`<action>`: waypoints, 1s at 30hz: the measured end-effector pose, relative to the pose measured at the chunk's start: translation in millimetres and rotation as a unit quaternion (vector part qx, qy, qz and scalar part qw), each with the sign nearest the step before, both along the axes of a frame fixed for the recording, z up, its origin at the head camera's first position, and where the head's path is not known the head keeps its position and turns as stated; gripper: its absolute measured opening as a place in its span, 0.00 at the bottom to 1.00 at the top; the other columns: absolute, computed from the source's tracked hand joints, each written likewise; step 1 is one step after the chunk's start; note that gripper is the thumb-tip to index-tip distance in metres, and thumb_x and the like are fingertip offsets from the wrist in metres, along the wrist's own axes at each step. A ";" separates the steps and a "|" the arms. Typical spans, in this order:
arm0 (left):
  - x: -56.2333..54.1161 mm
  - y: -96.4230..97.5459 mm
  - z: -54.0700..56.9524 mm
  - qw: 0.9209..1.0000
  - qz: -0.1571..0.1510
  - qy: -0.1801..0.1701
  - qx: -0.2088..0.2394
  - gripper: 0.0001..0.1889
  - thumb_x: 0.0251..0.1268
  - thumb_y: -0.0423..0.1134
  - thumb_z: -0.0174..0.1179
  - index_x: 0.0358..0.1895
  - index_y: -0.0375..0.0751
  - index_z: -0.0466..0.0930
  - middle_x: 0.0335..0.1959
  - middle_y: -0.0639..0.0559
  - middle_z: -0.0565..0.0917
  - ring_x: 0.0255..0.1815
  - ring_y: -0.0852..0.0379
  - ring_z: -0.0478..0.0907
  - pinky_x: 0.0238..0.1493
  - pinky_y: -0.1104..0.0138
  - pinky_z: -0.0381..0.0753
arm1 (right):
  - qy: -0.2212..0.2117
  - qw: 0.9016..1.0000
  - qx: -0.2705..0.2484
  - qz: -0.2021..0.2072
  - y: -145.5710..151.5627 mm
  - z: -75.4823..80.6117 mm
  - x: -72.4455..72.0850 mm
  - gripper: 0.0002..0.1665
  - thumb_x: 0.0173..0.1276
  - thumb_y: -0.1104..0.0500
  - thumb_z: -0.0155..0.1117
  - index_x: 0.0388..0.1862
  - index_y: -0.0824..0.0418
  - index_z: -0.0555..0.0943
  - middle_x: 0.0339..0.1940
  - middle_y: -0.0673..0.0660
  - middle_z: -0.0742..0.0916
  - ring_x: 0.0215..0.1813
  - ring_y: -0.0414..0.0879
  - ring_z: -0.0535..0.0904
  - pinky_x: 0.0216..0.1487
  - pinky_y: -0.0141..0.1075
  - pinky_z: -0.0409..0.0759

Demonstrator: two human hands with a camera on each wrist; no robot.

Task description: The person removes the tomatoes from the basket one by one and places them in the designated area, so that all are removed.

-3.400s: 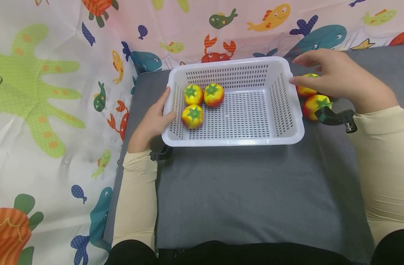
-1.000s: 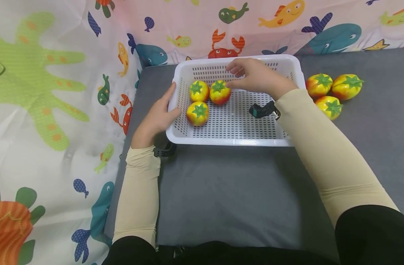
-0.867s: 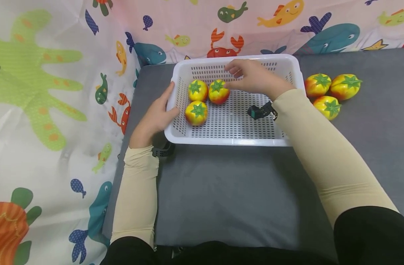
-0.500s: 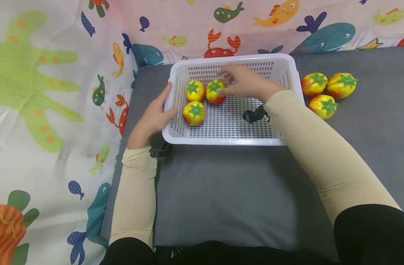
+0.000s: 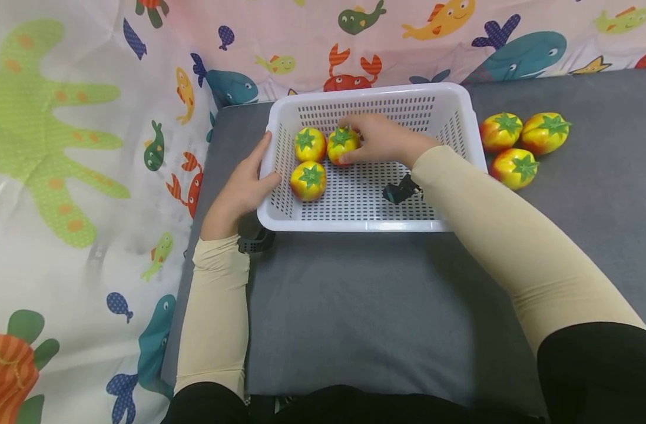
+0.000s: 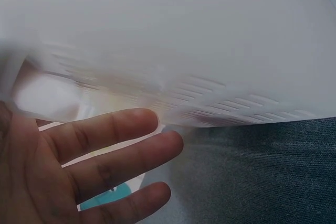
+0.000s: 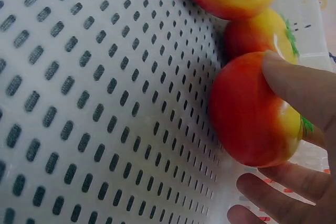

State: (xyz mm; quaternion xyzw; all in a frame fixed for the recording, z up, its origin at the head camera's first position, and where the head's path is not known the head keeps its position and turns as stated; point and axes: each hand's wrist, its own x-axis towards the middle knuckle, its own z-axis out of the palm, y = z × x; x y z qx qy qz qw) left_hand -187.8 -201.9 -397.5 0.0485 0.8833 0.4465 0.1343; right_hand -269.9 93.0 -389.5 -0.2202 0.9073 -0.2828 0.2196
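Note:
A white perforated plastic basket (image 5: pixel 397 227) stands on the grey cloth. Three red-yellow toy tomatoes with green star-shaped leaves sit at its left end. My right hand (image 5: pixel 378 138) reaches into the basket and grips the rightmost toy tomato (image 7: pixel 252 111), thumb on one side, fingers on the other. Beside it are the back-left toy tomato (image 5: pixel 308 144) and the front toy tomato (image 5: pixel 308 181). My left hand (image 5: pixel 240 188) rests at the basket's left rim, thumb over the edge. Its other fingers (image 6: pixel 126 161) stretch out straight below the outer wall in the left wrist view.
Right of the basket, three more toy tomatoes (image 5: pixel 513 168) lie clustered on the grey cloth (image 5: pixel 354 306). A sea-animal printed curtain (image 5: pixel 301 35) closes off the back, and another printed sheet (image 5: pixel 63 176) hangs along the left side.
My right hand has gone from the toy tomatoes on the right into the basket, then left onto the rightmost toy tomato there, its fingers closing round it. My left hand stays at the rim.

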 end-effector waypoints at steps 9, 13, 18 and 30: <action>0.8 0.2 1.0 1.000 0.003 -0.011 0.001 0.47 0.70 0.37 0.56 0.87 0.68 0.42 0.71 0.38 0.76 0.50 0.37 0.89 0.40 0.50 0.92 | -0.020 1.000 0.000 -0.004 1.1 5.6 3.9 0.51 0.65 0.47 0.78 0.82 0.54 0.66 0.72 0.62 0.77 0.67 0.57 0.72 0.76 0.54 0.73; 1.4 0.6 1.4 1.000 0.006 -0.013 0.002 0.47 0.70 0.38 0.56 0.87 0.69 0.42 0.72 0.39 0.75 0.51 0.37 0.88 0.41 0.49 0.91 | -0.027 1.000 0.005 -0.004 1.9 6.6 4.2 0.51 0.64 0.47 0.79 0.81 0.55 0.67 0.72 0.63 0.76 0.68 0.58 0.71 0.77 0.56 0.71; 0.4 0.5 0.0 1.000 0.003 -0.015 0.006 0.47 0.70 0.38 0.56 0.86 0.70 0.42 0.72 0.39 0.75 0.51 0.37 0.88 0.42 0.49 0.91 | -0.029 0.999 0.015 0.005 4.9 7.9 4.7 0.50 0.62 0.48 0.80 0.79 0.57 0.69 0.73 0.63 0.76 0.69 0.60 0.71 0.77 0.58 0.71; 1.9 -1.3 0.2 1.000 0.010 -0.009 0.006 0.47 0.70 0.37 0.57 0.87 0.69 0.43 0.75 0.40 0.72 0.53 0.38 0.87 0.43 0.49 0.91 | -0.055 0.997 0.043 0.021 5.3 13.4 7.2 0.48 0.61 0.48 0.81 0.77 0.55 0.71 0.67 0.63 0.78 0.66 0.59 0.73 0.73 0.59 0.74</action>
